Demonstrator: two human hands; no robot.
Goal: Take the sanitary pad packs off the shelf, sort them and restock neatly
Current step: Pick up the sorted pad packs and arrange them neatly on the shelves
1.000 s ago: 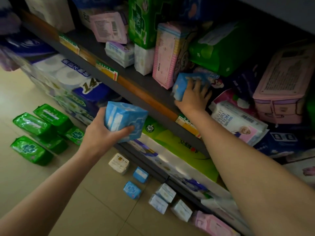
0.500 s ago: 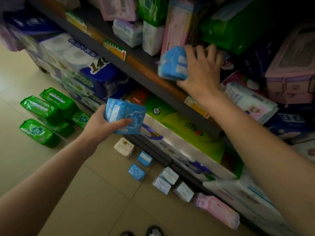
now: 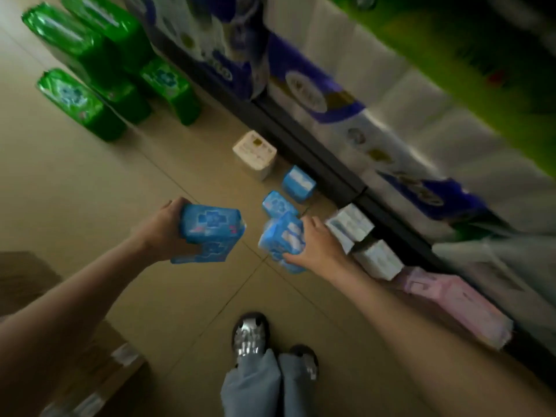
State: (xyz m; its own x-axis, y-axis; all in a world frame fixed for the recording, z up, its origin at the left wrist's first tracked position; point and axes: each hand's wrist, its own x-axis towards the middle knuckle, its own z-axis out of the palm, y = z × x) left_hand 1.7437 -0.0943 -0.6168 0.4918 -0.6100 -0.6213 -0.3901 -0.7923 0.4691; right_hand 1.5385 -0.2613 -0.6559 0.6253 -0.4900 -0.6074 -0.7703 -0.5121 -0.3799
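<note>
My left hand [image 3: 162, 233] grips a blue sanitary pad pack [image 3: 209, 233] low over the floor. My right hand [image 3: 319, 248] grips a second blue pack [image 3: 281, 239] just to its right. Two more blue packs [image 3: 278, 204] [image 3: 298, 183] lie on the floor tiles right beyond them. Green packs [image 3: 87, 76] sit in a group at the far left. White packs [image 3: 350, 225] [image 3: 379, 260] and a pink pack [image 3: 457, 305] lie along the shelf base. The picture is blurred by motion.
The dark shelf base [image 3: 316, 158] runs diagonally on the right, with tissue roll packs [image 3: 316, 94] stacked above it. A white box [image 3: 255, 153] stands by the base. Cardboard boxes [image 3: 90, 371] sit at lower left. My shoes [image 3: 249, 335] are on the tiles below.
My right hand has pulled the blue pack off the upper shelf and come down toward the floor. My left hand has lowered with its pack. The view has tilted down to the floor.
</note>
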